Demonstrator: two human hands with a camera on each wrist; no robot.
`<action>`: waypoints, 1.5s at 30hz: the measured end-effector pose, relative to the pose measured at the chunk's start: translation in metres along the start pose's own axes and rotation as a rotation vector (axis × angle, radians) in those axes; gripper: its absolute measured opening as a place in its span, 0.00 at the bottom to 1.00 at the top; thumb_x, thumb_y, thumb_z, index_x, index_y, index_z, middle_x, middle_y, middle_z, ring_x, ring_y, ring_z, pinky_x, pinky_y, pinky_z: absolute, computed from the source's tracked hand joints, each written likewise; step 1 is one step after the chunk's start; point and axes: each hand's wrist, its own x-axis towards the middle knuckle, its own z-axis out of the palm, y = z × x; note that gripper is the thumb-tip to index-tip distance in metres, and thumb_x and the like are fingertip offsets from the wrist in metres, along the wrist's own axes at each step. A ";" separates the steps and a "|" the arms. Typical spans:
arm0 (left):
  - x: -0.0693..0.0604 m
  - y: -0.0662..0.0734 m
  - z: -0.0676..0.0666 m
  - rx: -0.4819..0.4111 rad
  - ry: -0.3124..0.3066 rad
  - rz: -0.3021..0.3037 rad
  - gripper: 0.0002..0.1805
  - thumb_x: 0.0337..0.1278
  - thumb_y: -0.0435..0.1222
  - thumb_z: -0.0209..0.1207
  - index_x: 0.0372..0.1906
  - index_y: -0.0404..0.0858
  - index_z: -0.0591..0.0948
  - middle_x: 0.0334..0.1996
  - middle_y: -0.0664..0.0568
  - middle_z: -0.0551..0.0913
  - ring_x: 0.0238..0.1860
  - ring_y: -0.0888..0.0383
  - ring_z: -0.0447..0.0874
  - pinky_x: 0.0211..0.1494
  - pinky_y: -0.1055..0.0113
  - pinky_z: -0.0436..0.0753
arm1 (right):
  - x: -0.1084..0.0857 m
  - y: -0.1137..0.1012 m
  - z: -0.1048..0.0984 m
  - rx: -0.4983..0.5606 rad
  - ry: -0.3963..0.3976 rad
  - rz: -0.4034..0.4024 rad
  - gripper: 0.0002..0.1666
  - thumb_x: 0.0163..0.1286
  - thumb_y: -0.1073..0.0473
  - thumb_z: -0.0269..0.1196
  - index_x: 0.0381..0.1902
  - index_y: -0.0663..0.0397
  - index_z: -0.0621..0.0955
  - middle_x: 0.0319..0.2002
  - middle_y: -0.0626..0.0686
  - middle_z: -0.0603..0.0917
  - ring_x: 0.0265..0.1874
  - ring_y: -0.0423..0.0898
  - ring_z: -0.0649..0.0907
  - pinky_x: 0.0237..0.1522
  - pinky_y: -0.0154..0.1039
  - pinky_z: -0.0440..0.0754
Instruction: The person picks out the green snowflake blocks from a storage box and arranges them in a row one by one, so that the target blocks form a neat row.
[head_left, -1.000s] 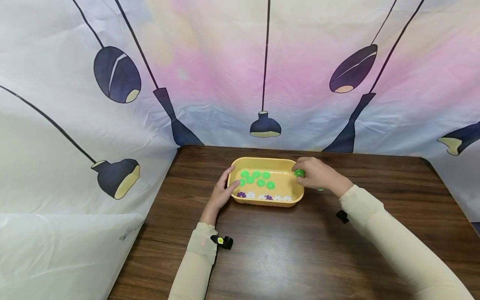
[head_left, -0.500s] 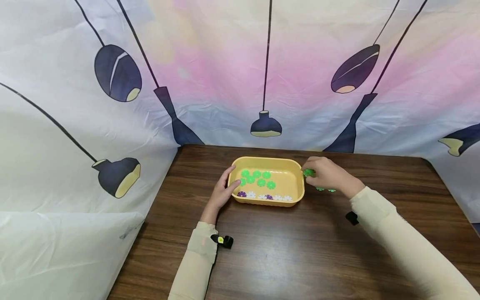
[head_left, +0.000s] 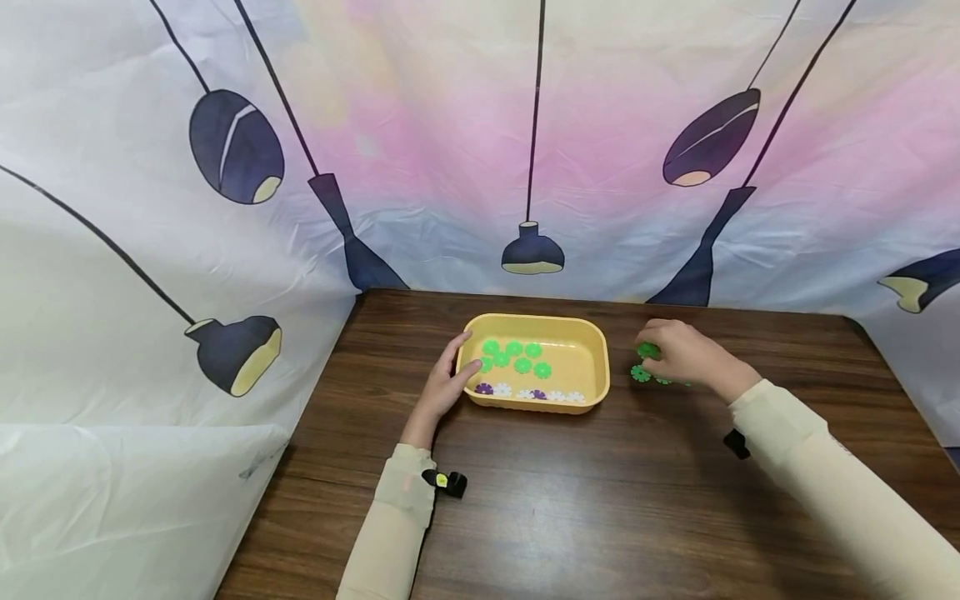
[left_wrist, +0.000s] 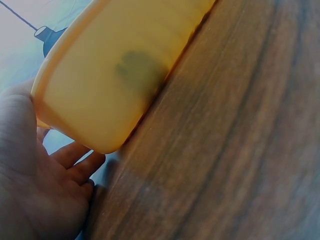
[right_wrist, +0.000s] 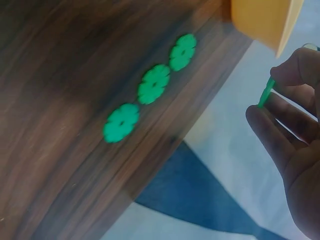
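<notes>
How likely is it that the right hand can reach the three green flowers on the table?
Probably yes: the right hand is near the three flowers and nothing lies on them, though it pinches another green flower, which may hinder.

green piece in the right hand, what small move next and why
Probably lower the green piece onto the table beside the three matching pieces: the right hand pinches it above the table, and those three lie in a row.

A: And across twelve o'clock hung a wrinkled backdrop [head_left: 442, 125], pink fading into blue!
B: Dark printed lamps [head_left: 531, 252] dotted it, while the brown wooden table [head_left: 562, 533] gleamed at six!
</notes>
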 end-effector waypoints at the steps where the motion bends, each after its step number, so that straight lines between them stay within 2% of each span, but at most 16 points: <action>1: 0.000 0.000 0.000 0.000 0.000 0.000 0.36 0.77 0.37 0.60 0.82 0.36 0.62 0.83 0.38 0.57 0.84 0.40 0.48 0.82 0.40 0.52 | -0.002 0.002 0.000 -0.005 -0.001 0.008 0.15 0.64 0.71 0.69 0.49 0.68 0.87 0.41 0.56 0.84 0.32 0.44 0.78 0.33 0.43 0.80; 9: 0.000 -0.001 -0.002 0.012 -0.009 -0.006 0.36 0.78 0.39 0.59 0.83 0.37 0.62 0.83 0.40 0.56 0.84 0.41 0.48 0.82 0.40 0.52 | -0.020 0.018 0.000 -0.014 -0.015 0.036 0.15 0.64 0.69 0.70 0.48 0.70 0.86 0.38 0.54 0.81 0.29 0.44 0.74 0.32 0.44 0.74; 20: 0.001 -0.001 -0.003 0.024 -0.029 -0.003 0.36 0.78 0.38 0.59 0.83 0.35 0.61 0.83 0.38 0.56 0.83 0.39 0.50 0.82 0.41 0.55 | -0.046 0.047 0.008 -0.014 -0.021 0.086 0.20 0.64 0.69 0.71 0.52 0.77 0.84 0.46 0.68 0.84 0.29 0.44 0.75 0.32 0.45 0.75; 25: 0.011 -0.027 0.000 0.004 -0.003 0.002 0.36 0.78 0.37 0.59 0.83 0.38 0.61 0.83 0.40 0.56 0.84 0.41 0.49 0.82 0.41 0.54 | -0.055 0.056 0.011 -0.024 -0.022 0.101 0.20 0.64 0.69 0.71 0.51 0.79 0.83 0.47 0.71 0.83 0.30 0.46 0.76 0.31 0.45 0.75; 27: 0.011 -0.026 0.000 0.007 -0.003 0.001 0.36 0.78 0.38 0.59 0.83 0.39 0.61 0.83 0.41 0.56 0.84 0.42 0.49 0.82 0.42 0.54 | -0.057 0.059 0.012 -0.026 -0.020 0.106 0.19 0.63 0.69 0.71 0.50 0.78 0.83 0.45 0.70 0.84 0.31 0.48 0.77 0.31 0.45 0.75; 32: 0.000 0.001 -0.002 0.016 -0.018 0.000 0.36 0.78 0.38 0.59 0.83 0.36 0.62 0.83 0.39 0.57 0.84 0.41 0.49 0.82 0.42 0.54 | -0.061 0.065 0.013 0.001 -0.023 0.125 0.15 0.64 0.70 0.70 0.47 0.75 0.83 0.41 0.65 0.83 0.29 0.47 0.75 0.30 0.45 0.73; 33: 0.000 0.001 -0.002 0.014 -0.015 0.001 0.36 0.78 0.38 0.59 0.83 0.36 0.62 0.83 0.39 0.57 0.84 0.40 0.49 0.82 0.42 0.54 | -0.062 0.066 0.014 0.005 -0.021 0.129 0.15 0.64 0.70 0.69 0.46 0.75 0.84 0.41 0.64 0.83 0.29 0.47 0.74 0.30 0.45 0.72; 38: 0.000 0.000 -0.001 0.010 -0.007 0.000 0.35 0.78 0.37 0.59 0.82 0.36 0.62 0.83 0.39 0.57 0.84 0.40 0.49 0.83 0.42 0.52 | -0.068 0.070 0.015 -0.011 -0.025 0.149 0.19 0.63 0.70 0.71 0.50 0.78 0.83 0.47 0.73 0.84 0.36 0.57 0.83 0.34 0.50 0.79; 45: 0.001 -0.001 -0.001 0.011 -0.003 0.007 0.35 0.77 0.37 0.60 0.82 0.36 0.63 0.83 0.39 0.58 0.83 0.40 0.49 0.83 0.42 0.53 | -0.072 0.076 0.020 -0.004 -0.033 0.160 0.18 0.63 0.70 0.71 0.49 0.78 0.83 0.45 0.70 0.85 0.40 0.64 0.85 0.39 0.58 0.84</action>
